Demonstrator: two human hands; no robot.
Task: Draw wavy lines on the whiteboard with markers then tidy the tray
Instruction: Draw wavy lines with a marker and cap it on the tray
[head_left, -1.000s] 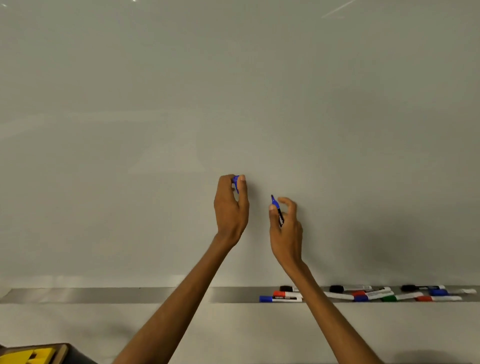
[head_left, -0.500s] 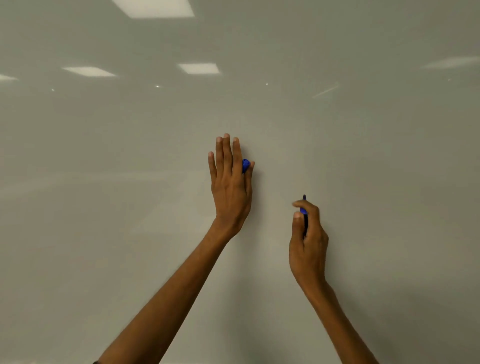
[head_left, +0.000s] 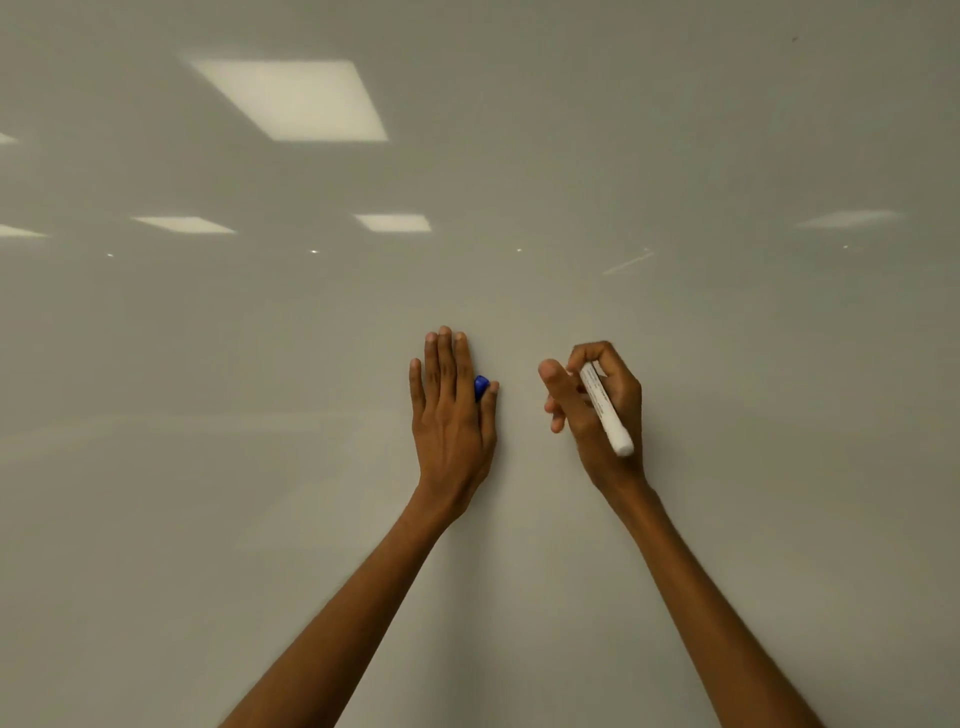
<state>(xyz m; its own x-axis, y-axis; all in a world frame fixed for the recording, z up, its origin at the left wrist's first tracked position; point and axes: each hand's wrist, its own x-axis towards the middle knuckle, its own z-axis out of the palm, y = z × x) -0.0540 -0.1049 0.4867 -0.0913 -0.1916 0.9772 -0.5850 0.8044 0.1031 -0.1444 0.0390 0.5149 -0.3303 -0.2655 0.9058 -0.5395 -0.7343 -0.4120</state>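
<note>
A blank whiteboard (head_left: 519, 182) fills the whole view. My left hand (head_left: 451, 410) lies flat against the board with its fingers straight, and a blue marker cap (head_left: 481, 387) is pinched between its thumb and forefinger. My right hand (head_left: 597, 410) grips a white-bodied marker (head_left: 605, 410) to the right of the left hand. The marker's white rear end points down toward me, and its tip is hidden behind the fingers. No line shows on the board.
Ceiling lights are reflected on the board's upper part (head_left: 291, 98). The marker tray is out of view below the frame.
The view has tilted upward, so the tray with markers has dropped out of sight. My left hand went from curled to flat on the board. My right hand turned the marker tip toward the board.
</note>
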